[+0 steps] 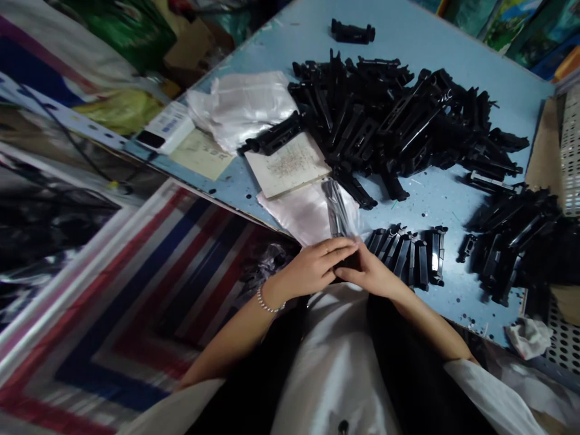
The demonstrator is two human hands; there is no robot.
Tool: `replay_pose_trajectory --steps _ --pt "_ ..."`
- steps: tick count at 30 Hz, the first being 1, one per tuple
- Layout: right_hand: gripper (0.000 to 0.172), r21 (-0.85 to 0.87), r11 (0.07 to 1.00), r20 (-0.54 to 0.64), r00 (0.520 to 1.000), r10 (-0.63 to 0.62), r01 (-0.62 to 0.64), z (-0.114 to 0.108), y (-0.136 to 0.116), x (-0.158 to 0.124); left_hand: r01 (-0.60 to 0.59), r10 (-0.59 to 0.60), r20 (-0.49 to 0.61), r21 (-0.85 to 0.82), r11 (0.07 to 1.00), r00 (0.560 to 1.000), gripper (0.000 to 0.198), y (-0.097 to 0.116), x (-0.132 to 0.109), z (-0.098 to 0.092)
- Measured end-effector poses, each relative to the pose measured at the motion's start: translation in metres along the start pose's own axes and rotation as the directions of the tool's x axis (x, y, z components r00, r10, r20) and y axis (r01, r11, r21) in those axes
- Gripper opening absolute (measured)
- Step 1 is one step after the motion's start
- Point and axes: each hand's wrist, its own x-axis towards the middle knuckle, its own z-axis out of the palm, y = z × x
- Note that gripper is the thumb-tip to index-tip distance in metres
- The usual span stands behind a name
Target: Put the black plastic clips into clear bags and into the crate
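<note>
Close to my body at the table's front edge, my left hand point(315, 264) and my right hand point(370, 270) meet with their fingers bent together. Between them is a clear plastic bag point(335, 208), pointing away from me, with something dark inside. My fingers hide its near end. Under the bag lies a stack of flat, whitish plastic bags point(299, 214). Just right of my right hand, several slim black plastic parts point(401, 257) lie side by side in a row. Beyond my hands spreads a large heap of similar black parts point(362, 121).
A white pad with brown specks point(290, 166) lies ahead on the blue table point(453, 36). More plastic bags point(254, 103), a white box point(167, 130) and a yellowish paper point(203, 154) are at left. Another pile of black parts point(512, 241) is at right. A striped sack point(149, 302) stands below.
</note>
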Motion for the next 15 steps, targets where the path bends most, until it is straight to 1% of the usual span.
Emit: replay_pose_trajectory --steps 1,2,3,4,5,6,7,8,9,10,11,12,13,14,15 --pt "0.064 -0.031 0.999 0.09 0.995 -0.037 0.04 -0.005 -0.004 -0.005 0.046 -0.046 -0.017 -0.003 0.999 0.999 0.06 0.006 -0.008 -0.01" --pt "0.06 -0.069 0.994 0.172 0.982 -0.074 0.087 -0.012 -0.009 -0.008 0.108 -0.108 -0.036 -0.006 0.994 0.993 0.053 0.012 -0.018 -0.021" --pt "0.052 -0.134 0.98 0.215 0.97 -0.117 0.148 -0.021 -0.013 -0.01 0.19 -0.191 -0.049 -0.007 0.982 0.98 0.048 0.016 -0.031 -0.034" --pt "0.045 -0.244 0.946 0.214 0.963 -0.162 0.214 -0.032 -0.016 -0.01 0.282 -0.282 -0.048 -0.005 0.959 0.958 0.045 0.018 -0.044 -0.045" --pt "0.04 -0.396 0.88 0.183 0.961 -0.206 0.263 -0.043 -0.018 -0.008 0.373 -0.373 -0.039 0.005 0.928 0.927 0.042 0.017 -0.059 -0.054" --pt "0.04 -0.564 0.777 0.141 0.96 -0.242 0.278 -0.054 -0.018 -0.005 0.457 -0.457 -0.024 0.027 0.889 0.889 0.04 0.011 -0.073 -0.06" --pt "0.042 -0.713 0.651 0.107 0.959 -0.264 0.259 -0.065 -0.017 -0.002 0.529 -0.53 -0.004 0.06 0.846 0.848 0.038 0.001 -0.087 -0.061" --pt "0.044 -0.823 0.523 0.092 0.96 -0.263 0.222 -0.073 -0.015 0.003 0.591 -0.595 0.014 0.102 0.8 0.803 0.036 -0.014 -0.099 -0.057" --pt "0.045 -0.892 0.409 0.097 0.966 -0.239 0.191 -0.08 -0.012 0.007 0.647 -0.657 0.029 0.144 0.749 0.754 0.034 -0.031 -0.109 -0.048" --pt "0.043 -0.931 0.317 0.122 0.972 -0.2 0.182 -0.086 -0.009 0.011 0.699 -0.717 0.049 0.185 0.691 0.696 0.031 -0.051 -0.117 -0.037" --pt "0.041 -0.947 0.254 0.156 0.974 -0.166 0.195 -0.091 -0.007 0.014 0.752 -0.778 0.063 0.216 0.622 0.625 0.028 -0.071 -0.122 -0.023" --pt "0.038 -0.95 0.22 0.194 0.97 -0.145 0.222 -0.095 -0.005 0.016 0.795 -0.826 0.069 0.235 0.559 0.56 0.025 -0.089 -0.126 -0.009" --pt "0.035 -0.943 0.212 0.233 0.962 -0.14 0.259 -0.098 -0.005 0.017 0.822 -0.855 0.071 0.243 0.514 0.514 0.022 -0.105 -0.129 0.003" --pt "0.034 -0.928 0.224 0.268 0.952 -0.15 0.297 -0.102 -0.005 0.017 0.838 -0.87 0.074 0.241 0.49 0.487 0.019 -0.116 -0.13 0.012" --pt "0.033 -0.91 0.252 0.293 0.94 -0.172 0.33 -0.106 -0.007 0.015 0.842 -0.871 0.079 0.227 0.49 0.485 0.017 -0.124 -0.129 0.019"
